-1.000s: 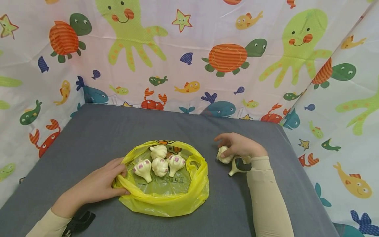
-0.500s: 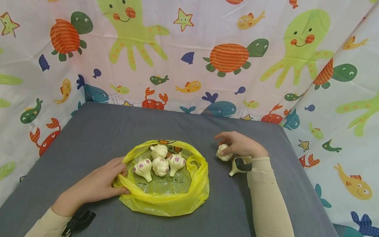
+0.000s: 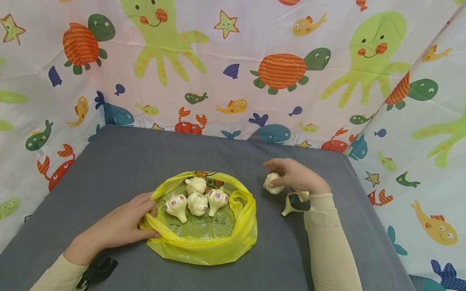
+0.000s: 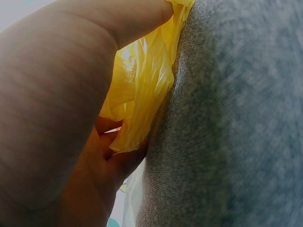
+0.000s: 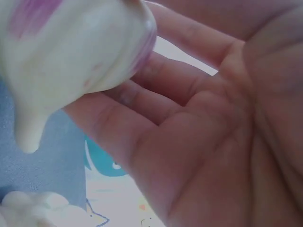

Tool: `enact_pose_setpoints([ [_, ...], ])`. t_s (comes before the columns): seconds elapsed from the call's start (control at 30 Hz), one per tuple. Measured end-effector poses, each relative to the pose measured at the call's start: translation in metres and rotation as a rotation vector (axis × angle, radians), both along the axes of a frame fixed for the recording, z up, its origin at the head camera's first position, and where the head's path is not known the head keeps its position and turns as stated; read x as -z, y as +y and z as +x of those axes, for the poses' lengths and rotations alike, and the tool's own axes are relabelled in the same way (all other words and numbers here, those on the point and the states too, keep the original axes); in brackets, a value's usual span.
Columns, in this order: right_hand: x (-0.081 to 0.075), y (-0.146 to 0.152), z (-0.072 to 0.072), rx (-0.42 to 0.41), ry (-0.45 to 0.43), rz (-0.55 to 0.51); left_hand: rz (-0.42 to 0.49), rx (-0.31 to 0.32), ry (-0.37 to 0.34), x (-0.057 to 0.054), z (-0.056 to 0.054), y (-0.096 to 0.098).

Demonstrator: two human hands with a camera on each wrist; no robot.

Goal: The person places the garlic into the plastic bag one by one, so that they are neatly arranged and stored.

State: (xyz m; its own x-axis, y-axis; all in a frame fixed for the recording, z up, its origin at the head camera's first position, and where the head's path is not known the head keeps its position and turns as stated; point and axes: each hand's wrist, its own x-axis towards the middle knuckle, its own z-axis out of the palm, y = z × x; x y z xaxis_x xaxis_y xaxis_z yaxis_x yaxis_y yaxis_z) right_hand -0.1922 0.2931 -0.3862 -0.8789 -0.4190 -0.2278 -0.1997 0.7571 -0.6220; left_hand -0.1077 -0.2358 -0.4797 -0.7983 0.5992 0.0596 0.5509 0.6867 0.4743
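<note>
Our right hand (image 3: 298,178) pinches a garlic (image 3: 272,184) at two o'clock from the bag (image 3: 202,254). Our left hand (image 3: 120,226) pinches the bag's rim at nine o'clock. A soft, firm grip should do, and we should not tug the thin bag. We should mind the loose garlic (image 3: 287,207) near our right wrist, at five o'clock from the held one. The table's (image 3: 174,149) far edge is well off at twelve.
</note>
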Motion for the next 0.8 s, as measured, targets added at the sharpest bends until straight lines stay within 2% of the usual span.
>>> enact_pose_setpoints([
  [0.33, -0.009, -0.008, 0.006, -0.006, 0.052, -0.041, -0.003, 0.010, 0.017, 0.000, -0.001, -0.001],
  [0.8, -0.018, -0.019, 0.013, -0.052, 0.113, -0.074, -0.006, 0.006, -0.008, 0.001, -0.001, -0.001],
])
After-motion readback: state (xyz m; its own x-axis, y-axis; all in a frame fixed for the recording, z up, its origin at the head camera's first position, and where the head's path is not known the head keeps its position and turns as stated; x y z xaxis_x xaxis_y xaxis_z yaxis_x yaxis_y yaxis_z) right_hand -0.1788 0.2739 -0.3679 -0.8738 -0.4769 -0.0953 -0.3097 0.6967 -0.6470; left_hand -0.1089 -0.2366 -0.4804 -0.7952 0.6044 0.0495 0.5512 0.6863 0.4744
